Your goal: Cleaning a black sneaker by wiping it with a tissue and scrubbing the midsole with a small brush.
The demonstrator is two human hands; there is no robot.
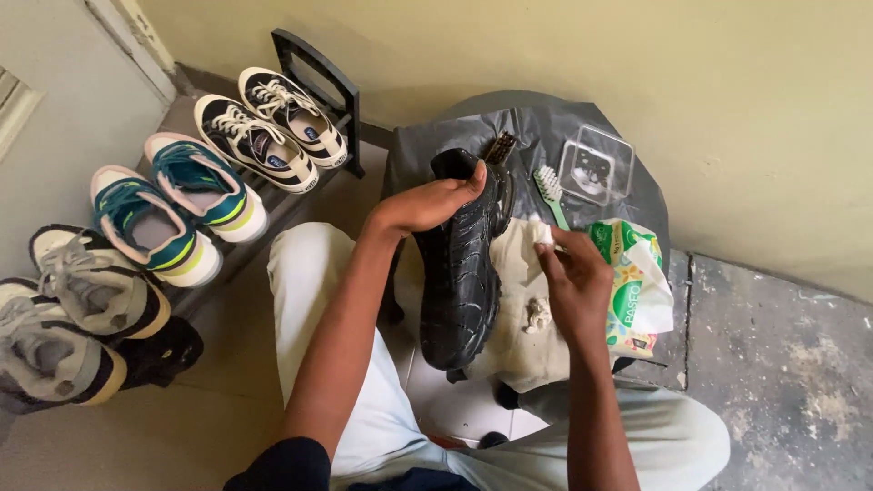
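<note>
Black shoe (459, 273) lies at the centre on a cream cloth (518, 336), its heel clamped in my left hand (427, 205). My right hand (573, 282), at three o'clock of the shoe, has fingers pinched together over a green wipes pack (637, 282). A green toothbrush (550, 193) and clear box (596, 164) sit at one o'clock.

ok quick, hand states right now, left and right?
Left hand: closed on the black shoe, gripping its heel end.
Right hand: fingers pinched at the white cloth; whether it grips cannot be told.
</note>
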